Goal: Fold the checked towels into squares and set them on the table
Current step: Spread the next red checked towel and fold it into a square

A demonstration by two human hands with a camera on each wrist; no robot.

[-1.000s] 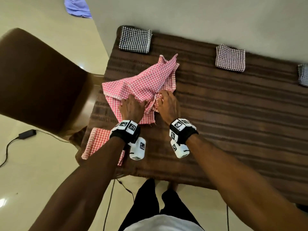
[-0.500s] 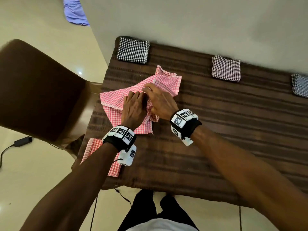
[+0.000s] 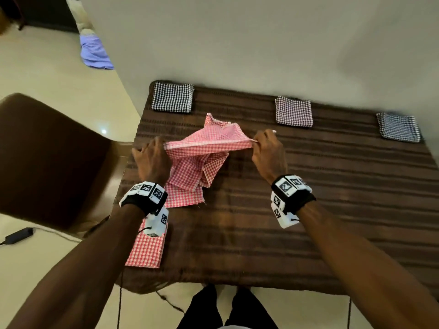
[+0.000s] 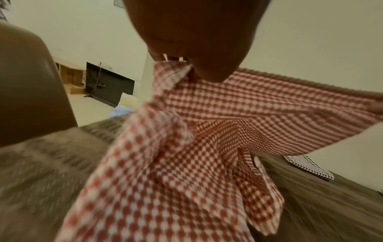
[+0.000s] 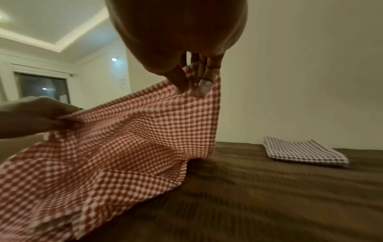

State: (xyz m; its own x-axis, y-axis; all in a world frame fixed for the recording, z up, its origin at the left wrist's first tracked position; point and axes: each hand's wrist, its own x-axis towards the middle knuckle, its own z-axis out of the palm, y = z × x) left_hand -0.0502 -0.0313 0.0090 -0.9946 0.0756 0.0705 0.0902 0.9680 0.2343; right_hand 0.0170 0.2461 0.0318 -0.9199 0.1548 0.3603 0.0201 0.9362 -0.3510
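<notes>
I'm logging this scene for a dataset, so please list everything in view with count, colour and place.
Unfolded towel: 1, red-white check, held above table, lower part draped on it.
Folded red towel: 1, near left edge.
Folded dark towels: 3, along far edge.
Table: 1, brown striped cover.
Chair: 1, brown, left.
Blue cloth: 1, floor.
Left hand: grip on towel's left corner.
Right hand: grip on right corner.

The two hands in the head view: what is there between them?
Between the left hand and the right hand runs the stretched top edge of the red checked towel, pinched at both ends; the head view shows it.
</notes>
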